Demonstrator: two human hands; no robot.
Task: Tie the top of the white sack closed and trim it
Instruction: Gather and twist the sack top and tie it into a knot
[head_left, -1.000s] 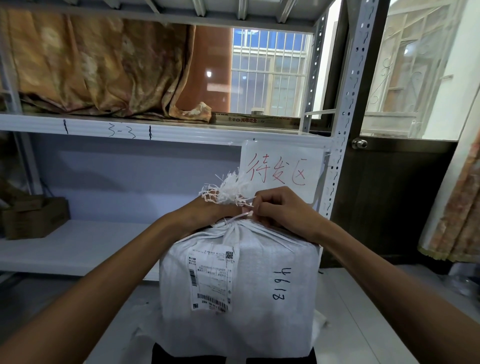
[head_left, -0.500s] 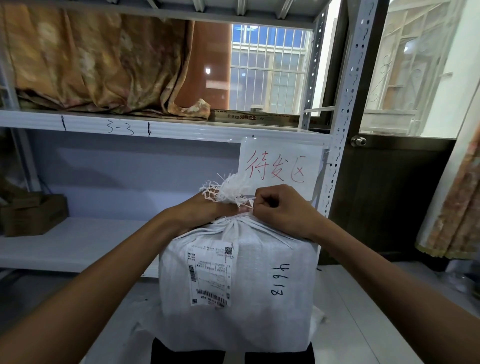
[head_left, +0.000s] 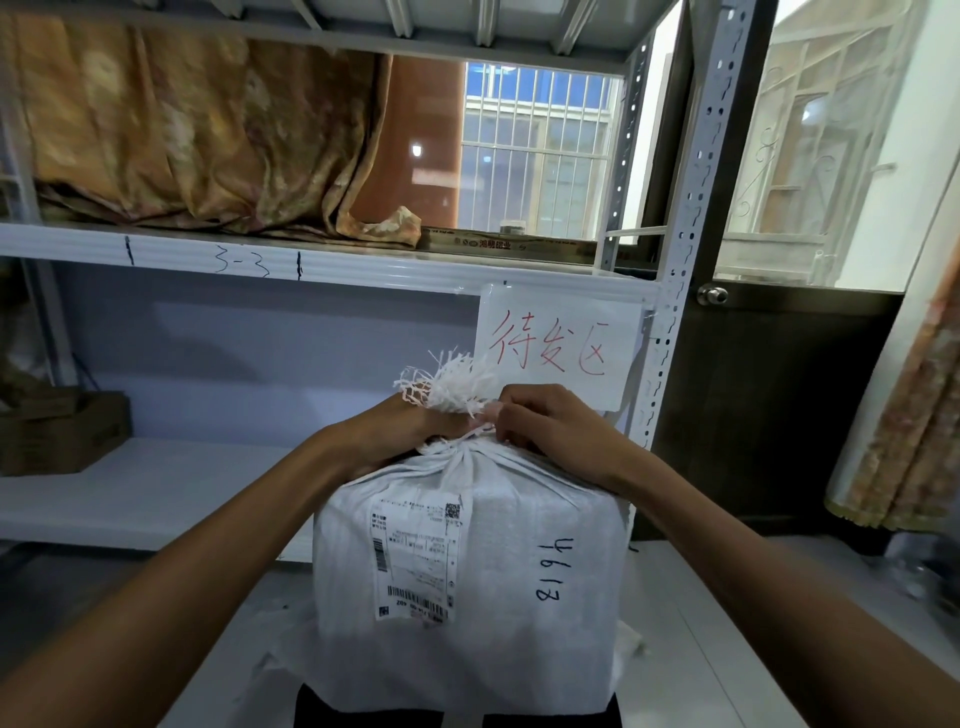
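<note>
parcel storeroom: metal rack (head_left: 691, 218) numbered 3-3, handwritten sign (head_left: 558, 345), white sack (head_left: 467, 571) bearing shipping label (head_left: 414, 561).

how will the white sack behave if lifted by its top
The white sack stands boxy and flat-sided, so it probably won't roll or tip. Its woven cloth puckers at the neck, so it is likely floppy. The frayed top may shed strands if pulled.

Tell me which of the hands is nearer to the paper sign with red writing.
Right. The right hand pinches the white sack's neck just below the paper sign; the left hand holds the neck farther left, beyond the frayed top.
</note>
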